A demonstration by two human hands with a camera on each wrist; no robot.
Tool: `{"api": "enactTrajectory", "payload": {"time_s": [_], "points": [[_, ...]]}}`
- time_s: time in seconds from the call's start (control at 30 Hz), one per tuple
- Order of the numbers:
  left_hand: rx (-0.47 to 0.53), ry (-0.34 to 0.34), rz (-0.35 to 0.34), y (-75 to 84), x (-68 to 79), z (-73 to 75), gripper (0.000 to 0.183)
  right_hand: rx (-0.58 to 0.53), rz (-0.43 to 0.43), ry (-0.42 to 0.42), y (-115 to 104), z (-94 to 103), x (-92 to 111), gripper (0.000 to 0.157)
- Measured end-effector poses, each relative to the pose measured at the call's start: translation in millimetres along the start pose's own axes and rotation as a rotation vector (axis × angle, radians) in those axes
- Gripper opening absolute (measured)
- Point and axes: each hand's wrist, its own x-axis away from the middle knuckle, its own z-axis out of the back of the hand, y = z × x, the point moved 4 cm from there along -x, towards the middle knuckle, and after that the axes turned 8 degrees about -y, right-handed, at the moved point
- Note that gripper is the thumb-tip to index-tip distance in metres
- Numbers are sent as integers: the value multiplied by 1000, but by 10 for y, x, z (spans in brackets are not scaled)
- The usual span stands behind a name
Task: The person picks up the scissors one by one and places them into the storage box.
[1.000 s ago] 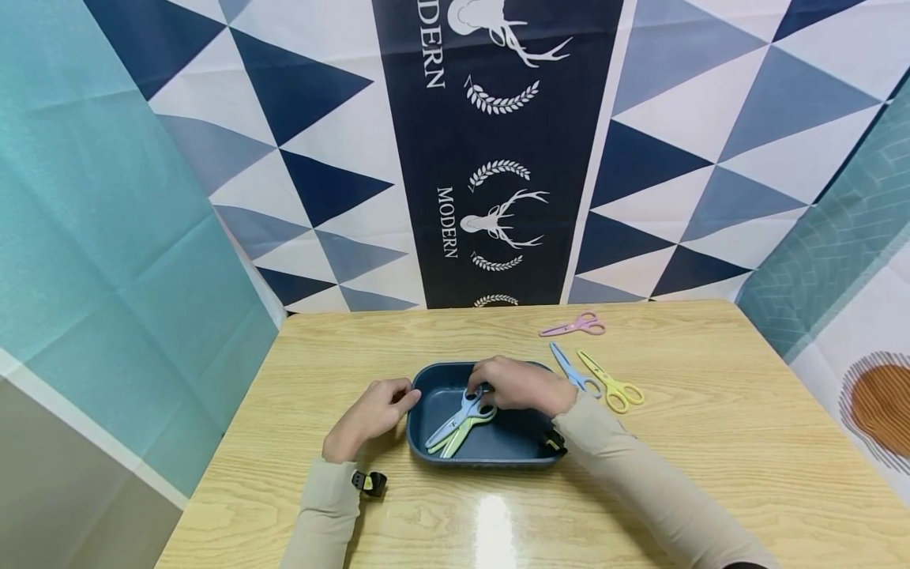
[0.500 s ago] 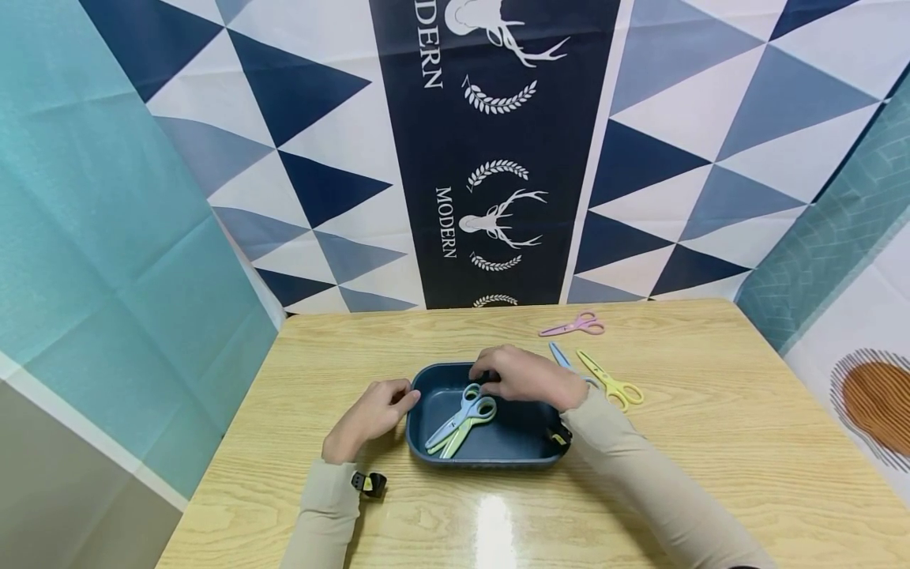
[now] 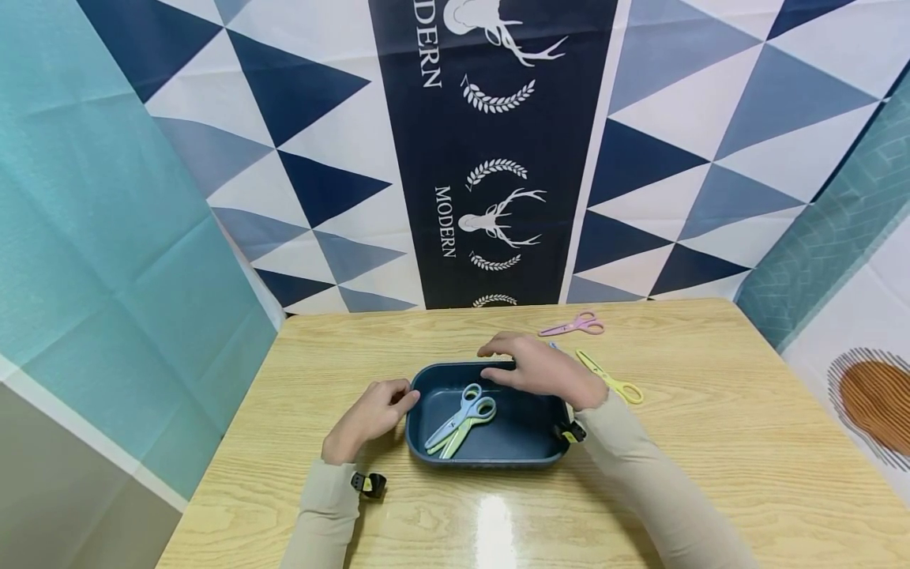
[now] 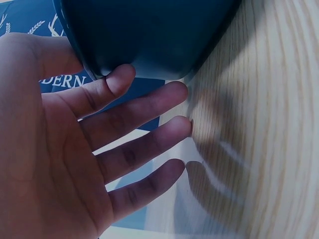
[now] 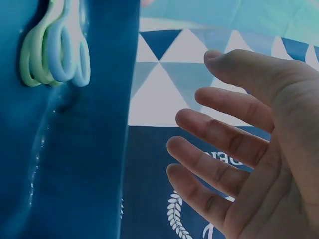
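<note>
A dark blue rectangular tub (image 3: 526, 433) stands on the table. Inside it, toward the left, light blue scissors (image 3: 451, 425) lie across green scissors (image 3: 460, 436), handles pointing away. My left hand (image 3: 371, 415) pinches the tub's left rim between thumb and index finger; in the left wrist view its other fingers extend loosely below. Over the tub's back right rim hovers my right hand (image 3: 543, 367), fingers spread, holding nothing. Beyond it, only a tip of another pair of blue scissors (image 3: 554, 345) shows. Yellow scissors (image 3: 599, 370) lie to its right, pink scissors (image 3: 573, 325) farther back.
The wooden table (image 3: 711, 427) extends to both sides of the tub. Behind its far edge hangs a patterned cloth (image 3: 498, 134) with triangles and deer heads. A plain teal cloth (image 3: 128, 197) hangs on the left.
My right hand has let go of the blue scissors in the tub and moved up and right toward the back rim, covering most of the blue scissors outside. My left hand stays put.
</note>
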Motion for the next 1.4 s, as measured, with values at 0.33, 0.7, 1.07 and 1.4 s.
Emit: {"api": "enactTrajectory", "payload": {"time_s": [0.33,0.7,1.07,1.4], "points": [[1,16,1,-3,-10,-4,35,-9,-38,94,64,94,134,36],[3,13,14,1,-11,12,35,69,-38,150,204,169,308,44],[1,10,-3,-22,-17,13,37,85,-138,145,322,247,467,61],[1,12,-7,-27,-11,8,36,161,-99,170,330,278,533,64]]}}
